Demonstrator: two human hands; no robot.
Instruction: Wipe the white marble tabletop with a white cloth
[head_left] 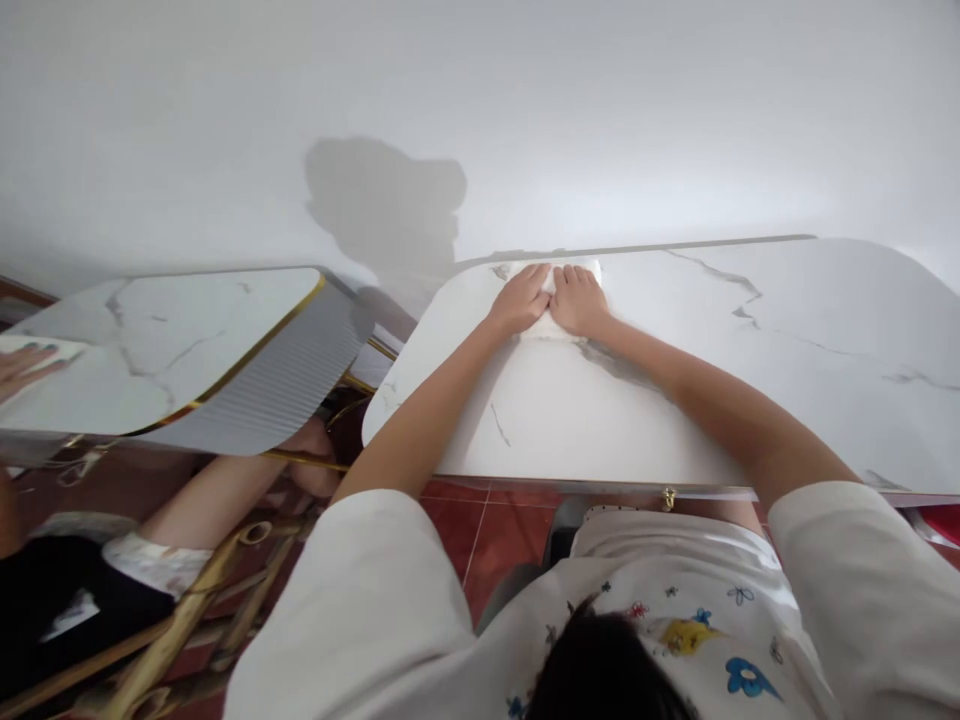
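Observation:
A thin white cloth [536, 328], perhaps paper, lies spread near the back edge of the marble-patterned white tabletop [675, 400]. My left hand [520, 300] presses down on its left half, fingers bent and close together. Beside it, my right hand [579, 300] bears on the other half in the same way. The thumbs almost meet at the middle of the cloth. Both arms reach forward across the table, and the palms hide part of the cloth.
A white wall [637, 120] rises behind the table. At left stands a second marble-patterned table [187, 320] with a gold edge, where another person's hand [26, 368] rests on a white sheet or cloth. Below are a bamboo chair [180, 630] and red floor tiles [480, 540].

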